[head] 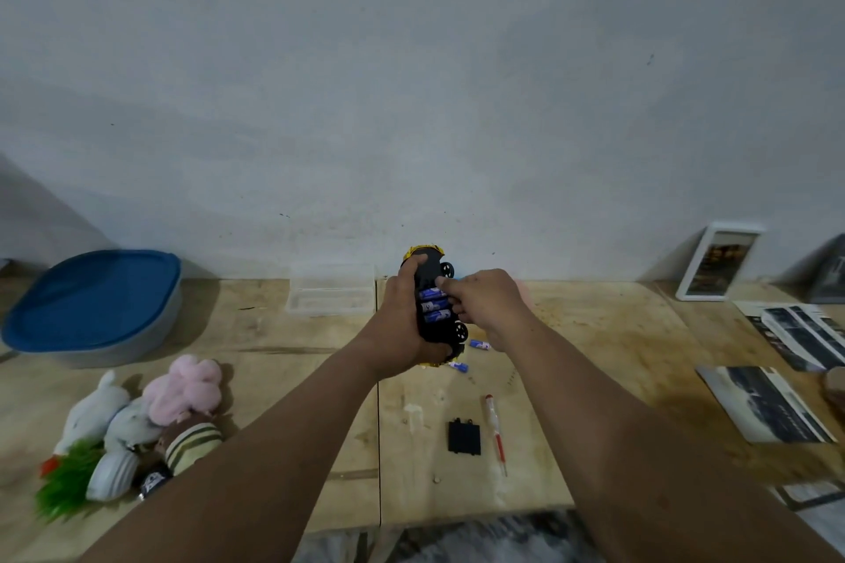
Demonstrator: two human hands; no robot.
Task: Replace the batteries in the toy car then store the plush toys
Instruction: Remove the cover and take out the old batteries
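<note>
A home hobby corner: bare plywood worktable (594,334), plain wall (411,82), leaning picture frame (715,263).

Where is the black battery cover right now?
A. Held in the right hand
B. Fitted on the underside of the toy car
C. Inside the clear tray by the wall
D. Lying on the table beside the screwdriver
D: the black battery cover lies flat on the table, just left of the screwdriver, while the toy car shows its batteries uncovered.

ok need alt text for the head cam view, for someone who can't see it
A left hand holds an upturned toy car while the right hand presses blue batteries into its open compartment. On the wooden table lie the battery cover, screwdriver and plush toys.
</note>
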